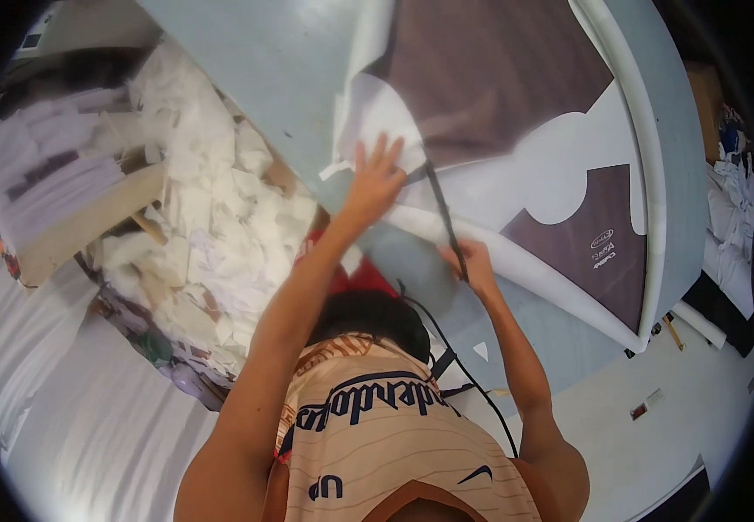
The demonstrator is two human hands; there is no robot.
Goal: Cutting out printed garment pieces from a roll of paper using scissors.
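My left hand [375, 181] lies with its fingers spread on a white curved piece of the printed sheet, near the sheet's left edge. My right hand [474, 264] is closed round the lower end of a long thin dark rod [440, 202], whose kind I cannot make out. The rod slants up and left across the sheet, and its far end is close to my left fingertips. The printed sheet [494, 74] has dark brown panels on white, and its near and right edges curl up in a roll.
A blue-grey table [259, 65] lies under the sheet. To the left is a large heap of white scraps [211, 200] beside stacked white cloth [63, 148]. A black cord [459, 361] hangs near my right forearm. White bundles [733, 213] are at the far right.
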